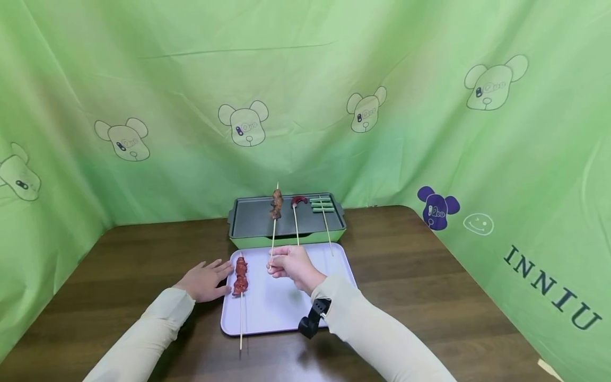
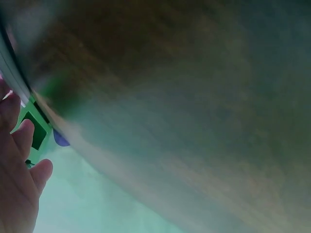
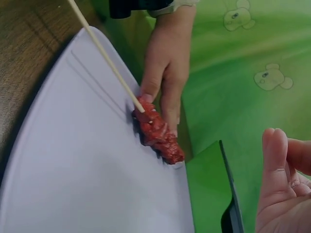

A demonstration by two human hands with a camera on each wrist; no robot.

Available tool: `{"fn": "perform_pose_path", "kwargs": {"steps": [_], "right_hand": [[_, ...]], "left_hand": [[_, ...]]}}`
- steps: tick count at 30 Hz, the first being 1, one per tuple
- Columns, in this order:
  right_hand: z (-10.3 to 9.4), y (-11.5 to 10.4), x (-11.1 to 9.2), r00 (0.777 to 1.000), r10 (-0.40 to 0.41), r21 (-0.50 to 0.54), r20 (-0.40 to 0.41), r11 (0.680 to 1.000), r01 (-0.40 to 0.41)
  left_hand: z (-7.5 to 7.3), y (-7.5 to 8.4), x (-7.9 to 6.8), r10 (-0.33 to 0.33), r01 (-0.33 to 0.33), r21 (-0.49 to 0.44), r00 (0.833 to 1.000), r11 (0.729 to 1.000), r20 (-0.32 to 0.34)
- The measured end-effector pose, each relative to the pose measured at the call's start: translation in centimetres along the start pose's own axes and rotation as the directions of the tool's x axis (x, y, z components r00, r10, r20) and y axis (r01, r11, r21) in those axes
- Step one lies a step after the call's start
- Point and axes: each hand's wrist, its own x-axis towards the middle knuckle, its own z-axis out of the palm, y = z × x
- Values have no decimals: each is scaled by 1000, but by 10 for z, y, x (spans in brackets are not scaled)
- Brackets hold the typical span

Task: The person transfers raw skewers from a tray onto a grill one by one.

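My right hand (image 1: 293, 262) pinches the bare stick of a browned meat skewer (image 1: 276, 204), whose meat end points up in front of the grill pan (image 1: 253, 220). In the right wrist view only part of that hand (image 3: 282, 189) shows, at the right edge. At the left edge of the lilac tray (image 1: 281, 310), my left hand (image 1: 205, 280) lies with its fingers extended. Beside its fingertips is a red meat skewer (image 1: 241, 276) on the tray, its stick reaching past the front rim. The left wrist view catches just some fingers (image 2: 22, 141).
On the grill pan rest a skewer with a dark red curled piece (image 1: 298, 200) and a skewer of green vegetable pieces (image 1: 322, 204); the latter's stick overhangs the tray. A wooden table (image 1: 406, 276) holds everything, with a green printed curtain (image 1: 305, 69) behind and around.
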Motion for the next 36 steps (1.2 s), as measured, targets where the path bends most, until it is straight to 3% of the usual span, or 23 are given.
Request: {"fn": "perform_pose_path", "kwargs": {"steps": [7,15,36], "right_hand": [[3,8,3,1000,-17,7,-23,1000,17],[0,12,10,998,-9,47,-68,999,12],[9,1,26,976,107,-20,-190,993,-113]], "left_hand": [[3,-1,0,6,-6,13,999,1000,-36],[0,0,1,-3,4,34,1000,999,-23],[-2,2,1,-17,16,55,1000,998,4]]}}
